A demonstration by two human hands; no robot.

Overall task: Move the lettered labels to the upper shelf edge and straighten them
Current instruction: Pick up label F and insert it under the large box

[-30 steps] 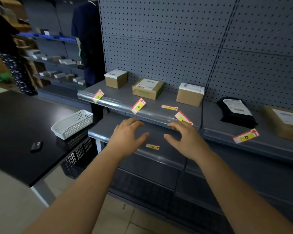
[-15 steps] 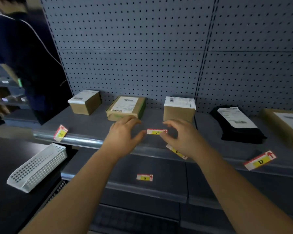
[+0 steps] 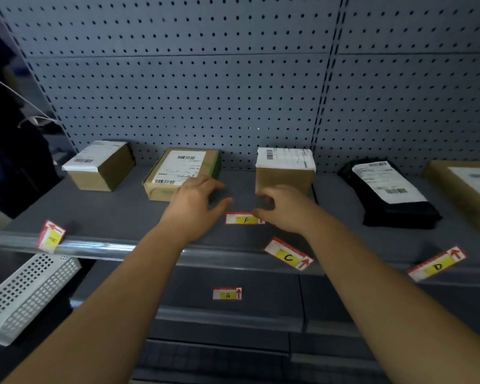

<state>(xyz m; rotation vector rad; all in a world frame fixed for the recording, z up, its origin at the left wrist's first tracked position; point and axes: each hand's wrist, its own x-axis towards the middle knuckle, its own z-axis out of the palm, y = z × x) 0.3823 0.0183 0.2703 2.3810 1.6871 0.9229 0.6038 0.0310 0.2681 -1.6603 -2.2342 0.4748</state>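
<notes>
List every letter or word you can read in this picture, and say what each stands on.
"A": label, upper shelf edge, tilted.
"F": label, on upper shelf, by right hand.
"C": label, shelf edge, tilted.
"D": label, shelf edge, tilted.
"G": label, lower shelf.
Parcel labels: too small to read.

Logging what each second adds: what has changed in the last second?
Both hands went up from the lower shelf to label F on the upper shelf; the right hand now touches its right end, the left hand open beside it. Labels A, C, D and G stayed put.
</notes>
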